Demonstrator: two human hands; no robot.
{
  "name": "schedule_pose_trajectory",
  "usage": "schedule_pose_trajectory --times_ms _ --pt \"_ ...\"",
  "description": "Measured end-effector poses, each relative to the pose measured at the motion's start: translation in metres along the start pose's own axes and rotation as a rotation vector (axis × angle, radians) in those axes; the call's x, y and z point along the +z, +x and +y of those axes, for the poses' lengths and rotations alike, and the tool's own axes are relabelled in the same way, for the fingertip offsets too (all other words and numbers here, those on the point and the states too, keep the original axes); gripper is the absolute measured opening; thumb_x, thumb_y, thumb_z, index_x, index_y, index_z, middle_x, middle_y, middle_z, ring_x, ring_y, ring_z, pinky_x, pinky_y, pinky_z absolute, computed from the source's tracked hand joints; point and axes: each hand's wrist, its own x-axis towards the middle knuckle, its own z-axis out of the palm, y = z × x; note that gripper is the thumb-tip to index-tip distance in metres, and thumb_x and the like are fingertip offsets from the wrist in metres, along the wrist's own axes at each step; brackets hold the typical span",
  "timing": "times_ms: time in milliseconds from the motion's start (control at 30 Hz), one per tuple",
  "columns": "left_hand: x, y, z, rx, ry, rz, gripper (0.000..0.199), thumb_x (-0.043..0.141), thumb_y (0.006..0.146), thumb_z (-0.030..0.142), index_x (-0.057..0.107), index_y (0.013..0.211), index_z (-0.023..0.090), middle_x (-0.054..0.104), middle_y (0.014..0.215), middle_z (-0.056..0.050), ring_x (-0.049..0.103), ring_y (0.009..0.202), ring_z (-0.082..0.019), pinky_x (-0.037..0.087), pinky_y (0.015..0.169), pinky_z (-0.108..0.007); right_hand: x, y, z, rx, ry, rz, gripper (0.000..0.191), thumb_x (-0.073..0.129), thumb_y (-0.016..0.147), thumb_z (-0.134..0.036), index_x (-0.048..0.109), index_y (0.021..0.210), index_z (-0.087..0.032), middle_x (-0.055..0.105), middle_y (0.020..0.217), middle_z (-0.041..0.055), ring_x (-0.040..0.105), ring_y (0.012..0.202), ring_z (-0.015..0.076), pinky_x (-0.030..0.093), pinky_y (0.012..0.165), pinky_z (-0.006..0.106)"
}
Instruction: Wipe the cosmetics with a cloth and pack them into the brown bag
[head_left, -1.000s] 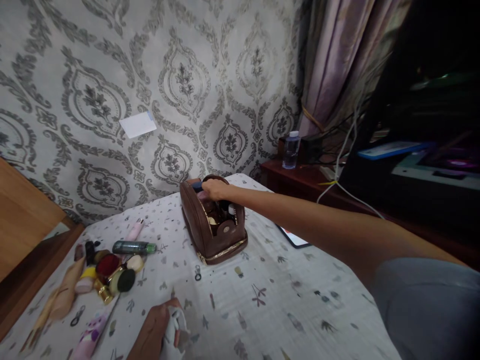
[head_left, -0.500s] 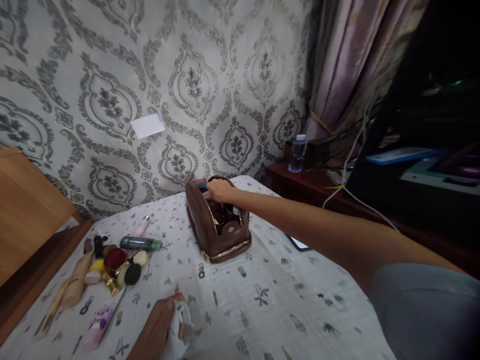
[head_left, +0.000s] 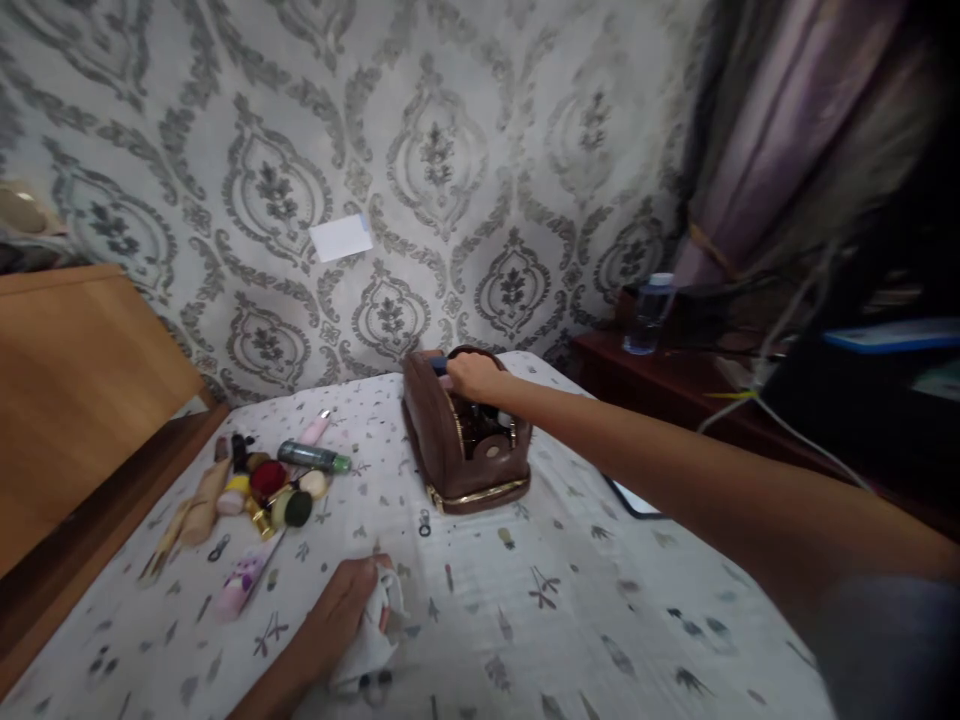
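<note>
A brown cosmetic bag stands on the patterned sheet with its gold zip undone and dark contents showing inside. My right hand is at the bag's top opening, fingers closed. What it grips, if anything, is hidden; a dark blue item and a bit of pink lie right beside it. Low in view, my left hand is closed around a crumpled white tissue. To its left lie loose cosmetics: a green-capped bottle, a pink tube, a beige tube and several small jars and brushes.
A wooden headboard borders the bed on the left. Behind the bag rises a patterned wall with a white card on it. On the right are a dark red table, a water bottle, white cables and a phone under my right arm.
The view has swung left, so everything sits further right in the picture. My right hand stays at the bag's opening, and my left hand keeps hold of the tissue.
</note>
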Motion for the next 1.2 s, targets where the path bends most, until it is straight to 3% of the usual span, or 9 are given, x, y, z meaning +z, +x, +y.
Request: schedule_pose_trajectory --times_ms 100,267,400,533,600,667,933,1100,1200 --pt "0.005 -0.003 0.009 0.021 -0.02 0.024 0.074 0.031 0.081 0.086 0.058 0.063 0.019 0.053 0.055 -0.001 0.046 0.051 -0.014 0.04 0.054 -0.026 -0.006 -0.003 -0.003 -0.029 -0.033 -0.001 0.038 0.05 0.096 -0.033 0.072 0.112 -0.007 0.072 0.11 0.0245 0.068 0.108 0.0315 0.052 0.085 0.034" --pt "0.0 -0.006 0.03 0.104 -0.049 -0.073 0.069 0.028 0.087 0.079 0.056 0.066 0.02 0.052 0.056 0.0 0.044 0.052 -0.013 0.037 0.052 -0.025 -0.023 -0.008 -0.008 -0.008 -0.064 0.085 0.036 0.043 0.097 -0.028 0.074 0.101 -0.01 0.073 0.102 0.0242 0.07 0.096 0.0322 0.051 0.071 0.035" --pt "-0.003 -0.007 0.036 0.16 -0.084 -0.12 0.065 0.032 0.092 0.071 0.055 0.063 0.017 0.055 0.059 0.0 0.049 0.056 -0.013 0.042 0.062 -0.025 -0.027 -0.034 -0.025 -0.026 0.007 0.533 0.035 0.041 0.097 -0.028 0.07 0.082 -0.014 0.07 0.092 0.0188 0.067 0.092 0.0286 0.043 0.061 0.032" --pt "-0.005 -0.005 0.031 0.195 -0.076 -0.12 0.062 0.038 0.091 0.07 0.053 0.063 0.017 0.056 0.062 0.0 0.051 0.061 -0.014 0.042 0.064 -0.025 -0.01 -0.078 -0.065 -0.425 0.259 0.745 0.043 0.038 0.098 -0.033 0.056 0.061 -0.021 0.062 0.068 0.0083 0.06 0.071 0.0199 0.042 0.062 0.03" --pt "-0.008 -0.004 0.031 0.19 -0.046 -0.066 0.06 0.04 0.09 0.07 0.051 0.062 0.017 0.052 0.059 0.001 0.049 0.059 -0.013 0.04 0.062 -0.025 0.006 -0.098 -0.089 -0.611 0.426 0.633 0.043 0.039 0.098 -0.031 0.051 0.058 -0.023 0.058 0.062 0.0049 0.055 0.062 0.0171 0.039 0.059 0.029" --pt "-0.013 -0.004 0.034 0.207 -0.013 0.002 0.057 0.042 0.09 0.067 0.048 0.062 0.018 0.049 0.058 0.002 0.046 0.058 -0.013 0.038 0.061 -0.025 0.023 -0.111 -0.112 -0.642 0.589 0.516 0.045 0.037 0.098 -0.033 0.046 0.055 -0.024 0.054 0.057 0.0033 0.051 0.057 0.0171 0.038 0.057 0.03" --pt "-0.043 0.003 0.04 0.273 0.229 0.352 0.042 0.036 0.096 0.043 0.044 0.063 0.019 0.043 0.058 0.004 0.042 0.056 -0.011 0.034 0.055 -0.022 0.086 -0.116 -0.154 -0.39 1.053 0.233 0.051 0.038 0.094 -0.051 0.03 0.052 -0.024 0.042 0.052 -0.0004 0.046 0.051 0.0167 0.037 0.054 0.03" --pt "-0.089 0.012 0.043 0.218 0.493 0.503 0.016 0.045 0.09 0.024 0.058 0.095 0.017 0.058 0.083 0.0 0.053 0.075 -0.015 0.042 0.069 -0.023 0.113 -0.118 -0.155 -0.273 1.205 0.144 0.051 0.044 0.09 -0.055 0.046 0.051 -0.023 0.05 0.051 0.0001 0.049 0.051 0.017 0.038 0.054 0.029" --pt "-0.128 0.027 0.052 0.14 0.744 0.545 0.031 0.045 0.09 0.016 0.061 0.117 0.019 0.057 0.098 -0.005 0.056 0.09 -0.02 0.042 0.082 -0.029 0.119 -0.117 -0.152 -0.187 1.26 0.119 0.052 0.046 0.088 -0.058 0.048 0.05 -0.023 0.046 0.047 -0.0011 0.045 0.047 0.016 0.035 0.05 0.028"
